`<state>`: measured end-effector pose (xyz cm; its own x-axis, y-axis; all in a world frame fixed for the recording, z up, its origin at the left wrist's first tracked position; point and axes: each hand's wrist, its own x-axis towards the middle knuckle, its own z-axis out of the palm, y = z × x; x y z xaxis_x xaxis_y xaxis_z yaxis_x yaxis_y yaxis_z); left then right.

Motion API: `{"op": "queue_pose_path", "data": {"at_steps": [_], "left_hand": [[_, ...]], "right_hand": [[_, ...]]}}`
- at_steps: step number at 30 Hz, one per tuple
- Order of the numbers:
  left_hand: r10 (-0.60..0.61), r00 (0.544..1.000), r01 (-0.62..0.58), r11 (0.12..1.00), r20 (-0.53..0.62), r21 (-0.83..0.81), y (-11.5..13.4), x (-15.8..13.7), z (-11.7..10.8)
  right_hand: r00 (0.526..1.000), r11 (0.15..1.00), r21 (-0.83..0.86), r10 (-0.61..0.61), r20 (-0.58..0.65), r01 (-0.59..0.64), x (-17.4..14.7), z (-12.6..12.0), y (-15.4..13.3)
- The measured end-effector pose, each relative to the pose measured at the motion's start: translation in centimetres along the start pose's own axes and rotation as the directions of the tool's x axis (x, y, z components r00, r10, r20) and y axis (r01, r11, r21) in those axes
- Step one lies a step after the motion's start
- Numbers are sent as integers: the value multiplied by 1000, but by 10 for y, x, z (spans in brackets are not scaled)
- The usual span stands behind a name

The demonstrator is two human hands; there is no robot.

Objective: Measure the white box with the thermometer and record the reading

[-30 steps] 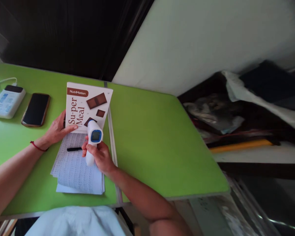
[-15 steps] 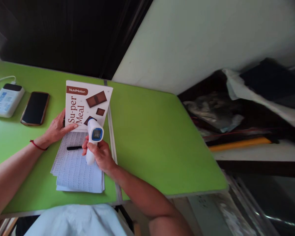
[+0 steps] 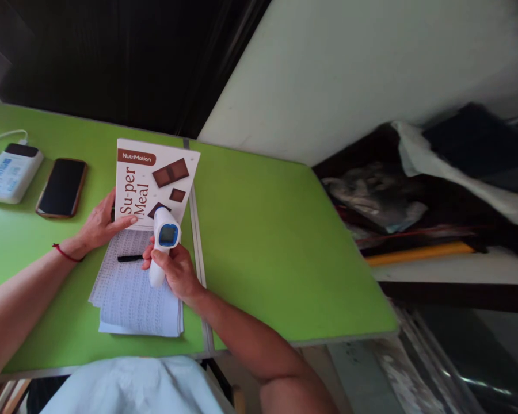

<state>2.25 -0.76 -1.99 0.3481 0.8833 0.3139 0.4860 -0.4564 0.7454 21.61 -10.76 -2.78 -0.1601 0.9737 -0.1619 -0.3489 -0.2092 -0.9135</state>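
Note:
My left hand (image 3: 101,222) grips the lower left edge of a white box (image 3: 155,172) printed "NutriMotion Su-per Meal", thumb across its front and the other fingers behind. Wrapped round the handle of a white and blue infrared thermometer (image 3: 159,261) is my right hand (image 3: 179,272). The thermometer's small screen faces me, and its head overlaps the box's lower right part. Beneath both hands lie sheets of paper (image 3: 138,310) covered in rows of handwriting. A black pen (image 3: 129,259) rests on them, its right end hidden by my right fingers.
On the left of the green table (image 3: 276,247) are a smartphone (image 3: 63,188) and a white power bank (image 3: 12,173) with a cable. A dark panel and a pale wall border the far side. To the right, a shelf holds crumpled plastic (image 3: 375,195) and dark cloth (image 3: 479,144).
The thermometer in my right hand has shifted very slightly to the left. My left hand and the box stay almost the same.

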Motion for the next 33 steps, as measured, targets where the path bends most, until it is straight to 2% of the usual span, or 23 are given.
{"op": "queue_pose_path", "data": {"at_steps": [18, 33], "left_hand": [[97, 994, -95, 995, -51, 41, -6, 0, 2], [-19, 1000, 19, 1000, -5, 7, 3, 0, -2]], "right_hand": [[999, 1000, 9, -23, 23, 23, 0, -2, 2], [1000, 1000, 18, 14, -1, -14, 0, 0, -2]]}}
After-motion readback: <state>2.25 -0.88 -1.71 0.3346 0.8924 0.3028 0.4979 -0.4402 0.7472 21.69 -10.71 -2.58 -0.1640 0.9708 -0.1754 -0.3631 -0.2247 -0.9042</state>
